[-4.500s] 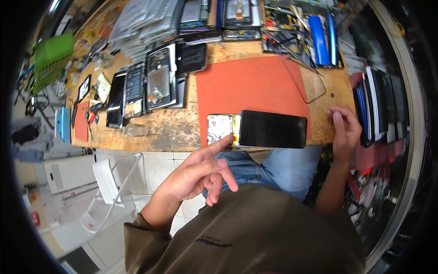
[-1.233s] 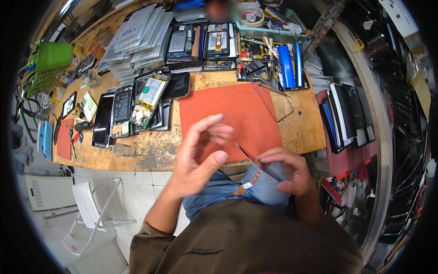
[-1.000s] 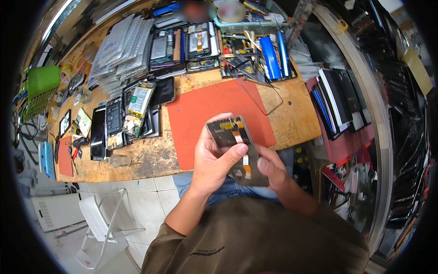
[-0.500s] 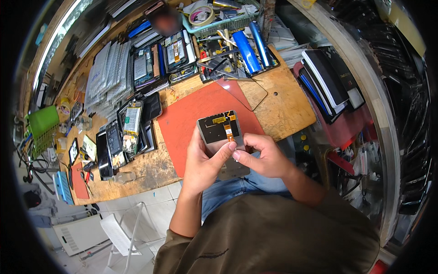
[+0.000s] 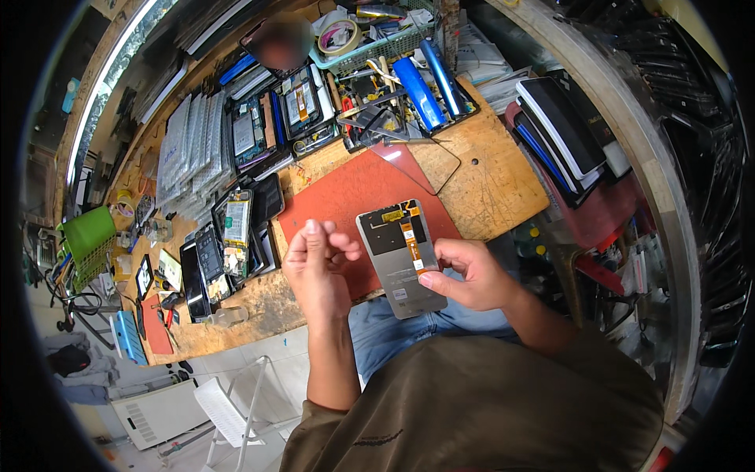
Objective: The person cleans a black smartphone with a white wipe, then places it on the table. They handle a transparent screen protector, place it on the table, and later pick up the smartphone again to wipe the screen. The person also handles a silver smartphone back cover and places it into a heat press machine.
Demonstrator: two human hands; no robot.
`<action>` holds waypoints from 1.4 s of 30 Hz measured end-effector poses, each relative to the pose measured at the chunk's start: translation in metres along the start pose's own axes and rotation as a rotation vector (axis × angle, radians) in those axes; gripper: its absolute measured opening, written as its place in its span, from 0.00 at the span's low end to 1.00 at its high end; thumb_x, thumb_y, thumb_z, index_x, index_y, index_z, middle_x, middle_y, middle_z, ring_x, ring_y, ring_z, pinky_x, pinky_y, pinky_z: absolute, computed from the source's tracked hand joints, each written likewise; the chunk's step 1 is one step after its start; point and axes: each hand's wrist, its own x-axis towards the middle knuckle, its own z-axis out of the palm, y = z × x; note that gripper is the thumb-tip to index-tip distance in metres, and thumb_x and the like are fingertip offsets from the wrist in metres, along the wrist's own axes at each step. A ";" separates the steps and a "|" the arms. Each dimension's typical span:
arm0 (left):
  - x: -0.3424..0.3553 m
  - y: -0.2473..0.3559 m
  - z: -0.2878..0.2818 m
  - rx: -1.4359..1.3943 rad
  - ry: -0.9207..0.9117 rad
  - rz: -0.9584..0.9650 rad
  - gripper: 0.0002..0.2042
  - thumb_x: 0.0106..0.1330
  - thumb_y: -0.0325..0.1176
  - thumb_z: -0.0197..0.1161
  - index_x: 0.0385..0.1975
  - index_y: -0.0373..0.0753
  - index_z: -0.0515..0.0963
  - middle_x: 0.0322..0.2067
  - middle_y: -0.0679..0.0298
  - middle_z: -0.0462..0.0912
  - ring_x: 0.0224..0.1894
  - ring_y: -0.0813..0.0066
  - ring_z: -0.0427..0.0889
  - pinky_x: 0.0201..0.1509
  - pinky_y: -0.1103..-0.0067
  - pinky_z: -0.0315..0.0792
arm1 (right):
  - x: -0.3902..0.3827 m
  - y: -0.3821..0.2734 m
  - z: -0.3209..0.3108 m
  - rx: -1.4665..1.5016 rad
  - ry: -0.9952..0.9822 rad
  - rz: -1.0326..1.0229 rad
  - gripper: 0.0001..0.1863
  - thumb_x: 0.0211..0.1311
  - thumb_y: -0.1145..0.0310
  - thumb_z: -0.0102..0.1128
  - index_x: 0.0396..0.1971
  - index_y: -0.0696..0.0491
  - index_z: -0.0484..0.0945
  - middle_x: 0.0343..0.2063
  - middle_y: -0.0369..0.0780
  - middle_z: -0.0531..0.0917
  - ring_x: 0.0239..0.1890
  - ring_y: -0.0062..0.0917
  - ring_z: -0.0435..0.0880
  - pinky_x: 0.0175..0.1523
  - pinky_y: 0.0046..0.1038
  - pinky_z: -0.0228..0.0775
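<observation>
Nearest to the camera, the right hand (image 5: 472,275) has its grip clamped on a phone display panel (image 5: 399,256), thumb on the grey back near the lower right edge and fingers behind it. The panel is held above the person's lap and the near edge of the wooden worktop (image 5: 487,177), back side up, with an orange flex cable (image 5: 409,234) running down its upper part. The left hand (image 5: 318,263) is just beside the left edge of the panel; its fingers are bent and loosely apart, and it holds nothing that I can see. Under both hands lies a red work mat (image 5: 346,197) on the worktop. Left of the mat, several opened phones (image 5: 236,228) lie side by side. Farther away are a tray with blue tools (image 5: 421,82), more phone parts (image 5: 271,122) and a roll of tape (image 5: 340,35). At the far left stands a green basket (image 5: 88,240).
</observation>
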 end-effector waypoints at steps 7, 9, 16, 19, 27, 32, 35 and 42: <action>-0.032 0.004 0.000 0.362 -0.508 -0.120 0.13 0.83 0.37 0.63 0.50 0.31 0.81 0.43 0.64 0.89 0.44 0.83 0.85 0.48 0.82 0.78 | -0.006 0.004 0.000 0.068 0.049 0.023 0.05 0.75 0.73 0.67 0.44 0.59 0.84 0.35 0.34 0.87 0.39 0.11 0.83 0.46 0.22 0.76; -0.037 0.001 0.003 0.277 -0.619 -0.163 0.10 0.81 0.30 0.65 0.55 0.33 0.80 0.45 0.65 0.89 0.46 0.84 0.83 0.53 0.81 0.77 | -0.004 0.001 -0.002 0.043 0.098 -0.039 0.06 0.75 0.73 0.68 0.44 0.60 0.85 0.35 0.34 0.88 0.40 0.11 0.84 0.47 0.22 0.77; -0.025 0.031 -0.001 0.739 -0.706 -0.120 0.12 0.81 0.35 0.66 0.52 0.32 0.85 0.40 0.60 0.91 0.41 0.80 0.85 0.46 0.78 0.79 | -0.006 -0.061 -0.046 -0.646 0.223 -0.400 0.37 0.56 0.60 0.84 0.63 0.60 0.80 0.65 0.50 0.80 0.65 0.37 0.81 0.67 0.41 0.72; -0.016 0.041 0.007 0.883 -0.888 -0.112 0.13 0.80 0.36 0.67 0.52 0.33 0.87 0.37 0.57 0.90 0.37 0.76 0.85 0.43 0.74 0.80 | -0.011 -0.078 -0.048 -0.963 -0.070 -0.425 0.42 0.50 0.58 0.86 0.63 0.60 0.79 0.69 0.50 0.76 0.70 0.44 0.76 0.72 0.45 0.68; 0.018 0.043 0.037 0.782 -0.907 -0.150 0.18 0.87 0.39 0.54 0.55 0.30 0.85 0.39 0.61 0.89 0.41 0.75 0.84 0.48 0.73 0.79 | -0.031 -0.068 -0.057 -1.030 -0.076 -0.397 0.39 0.45 0.64 0.87 0.61 0.56 0.82 0.60 0.45 0.81 0.60 0.42 0.81 0.66 0.45 0.72; 0.077 0.026 0.071 1.565 -0.895 1.089 0.20 0.77 0.31 0.56 0.67 0.41 0.78 0.59 0.58 0.85 0.62 0.55 0.83 0.64 0.65 0.77 | -0.042 -0.062 -0.097 -0.765 0.249 -0.404 0.38 0.52 0.62 0.84 0.64 0.59 0.82 0.57 0.46 0.83 0.55 0.37 0.84 0.60 0.38 0.76; 0.100 0.005 0.089 1.761 -1.035 1.364 0.26 0.74 0.29 0.55 0.73 0.43 0.71 0.70 0.58 0.76 0.72 0.56 0.75 0.73 0.65 0.71 | -0.050 -0.054 -0.104 -0.376 0.356 -0.275 0.33 0.68 0.56 0.72 0.64 0.65 0.80 0.53 0.45 0.83 0.51 0.26 0.82 0.58 0.31 0.74; 0.113 0.018 0.103 1.527 -1.062 1.526 0.17 0.67 0.24 0.61 0.55 0.37 0.82 0.51 0.60 0.89 0.52 0.59 0.90 0.56 0.69 0.83 | -0.065 -0.043 -0.107 -0.296 0.412 -0.152 0.37 0.80 0.47 0.51 0.67 0.69 0.76 0.53 0.45 0.86 0.48 0.22 0.80 0.57 0.28 0.71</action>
